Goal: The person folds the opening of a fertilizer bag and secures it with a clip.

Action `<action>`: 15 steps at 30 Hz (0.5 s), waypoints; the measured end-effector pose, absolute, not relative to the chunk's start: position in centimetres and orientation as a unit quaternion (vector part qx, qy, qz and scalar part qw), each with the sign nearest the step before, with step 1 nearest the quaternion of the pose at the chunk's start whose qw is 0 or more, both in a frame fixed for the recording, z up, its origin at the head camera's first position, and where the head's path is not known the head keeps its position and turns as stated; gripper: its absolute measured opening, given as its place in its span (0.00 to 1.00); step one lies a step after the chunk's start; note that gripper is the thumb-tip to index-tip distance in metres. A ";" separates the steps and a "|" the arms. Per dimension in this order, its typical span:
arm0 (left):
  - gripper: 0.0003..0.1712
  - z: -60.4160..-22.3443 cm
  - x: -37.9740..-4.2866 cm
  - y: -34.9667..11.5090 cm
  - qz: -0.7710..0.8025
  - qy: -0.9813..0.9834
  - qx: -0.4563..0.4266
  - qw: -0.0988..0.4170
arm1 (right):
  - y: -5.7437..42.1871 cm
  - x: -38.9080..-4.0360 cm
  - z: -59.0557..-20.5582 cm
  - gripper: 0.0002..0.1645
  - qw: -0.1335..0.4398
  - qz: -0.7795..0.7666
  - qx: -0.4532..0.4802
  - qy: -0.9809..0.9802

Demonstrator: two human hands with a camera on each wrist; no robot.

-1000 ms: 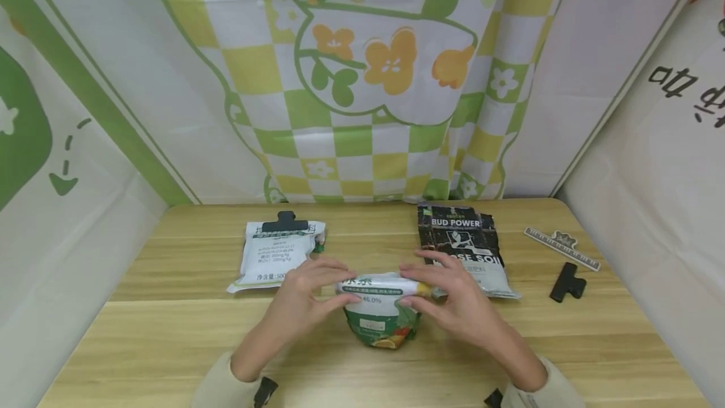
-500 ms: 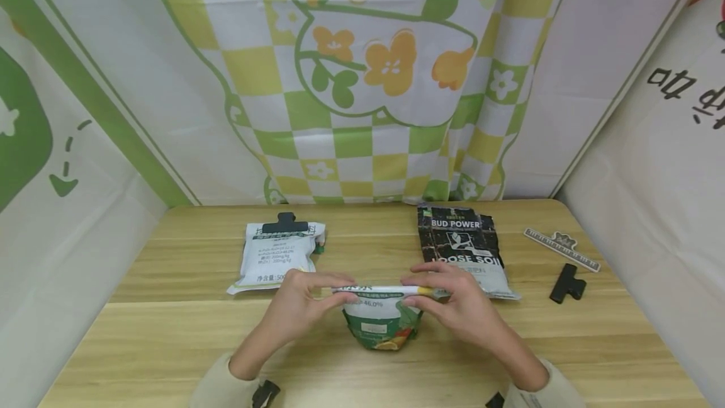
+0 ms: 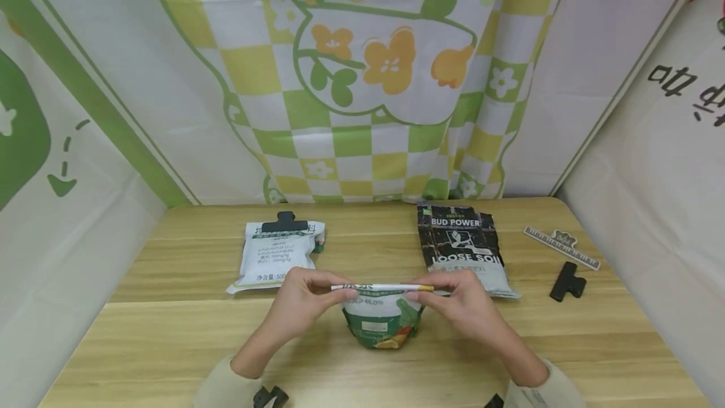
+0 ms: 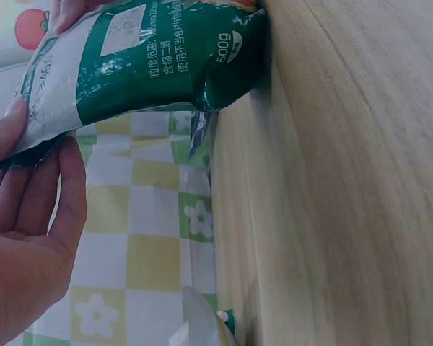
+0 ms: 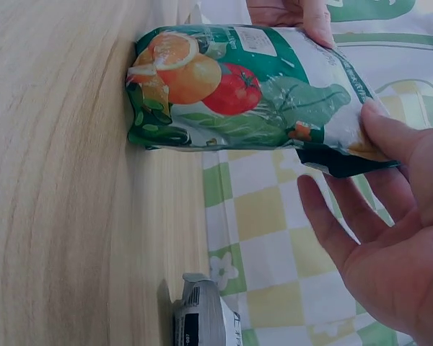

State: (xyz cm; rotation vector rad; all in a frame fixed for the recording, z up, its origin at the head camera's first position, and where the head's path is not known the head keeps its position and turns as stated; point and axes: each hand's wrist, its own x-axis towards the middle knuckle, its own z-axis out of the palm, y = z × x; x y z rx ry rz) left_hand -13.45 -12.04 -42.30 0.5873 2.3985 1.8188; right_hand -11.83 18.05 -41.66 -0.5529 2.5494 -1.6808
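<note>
A green and white fertilizer bag [image 3: 381, 325], printed with fruit and vegetables, stands on the table near the middle. Its top edge is folded into a narrow, straight white band. My left hand [image 3: 306, 304] pinches the left end of this fold, thumb in front and fingers behind. At the right end, my right hand [image 3: 461, 301] pinches it likewise. In the right wrist view, a dark flap of the bag [image 5: 339, 162] hangs behind the fold, near the fingers. From the left wrist, the bag's green side [image 4: 141, 61] shows with the thumb on its white upper part.
Back left lies a white bag [image 3: 277, 257] with a black clip [image 3: 285, 222] on its top. A black and grey soil bag [image 3: 461, 241] lies back right. Farther right, a white piano-key clip [image 3: 561, 247] and a black clip [image 3: 567, 282] rest on the wooden table [image 3: 170, 332].
The bag's top has turned over from a broad white face into a thin fold. Both hands have kept their grip at its ends, and their fingers have closed in on it.
</note>
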 end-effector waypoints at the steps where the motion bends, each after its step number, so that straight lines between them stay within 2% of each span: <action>1: 0.09 -42.2 -13.4 -12.0 0.592 0.782 0.189 0.036 | 18.0 -11.8 -41.6 0.09 0.017 -0.547 -0.176 0.818; 15: 0.07 -42.0 -13.1 -11.5 0.569 0.802 0.180 0.014 | 18.0 -11.8 -41.8 0.08 0.008 -0.576 -0.197 0.793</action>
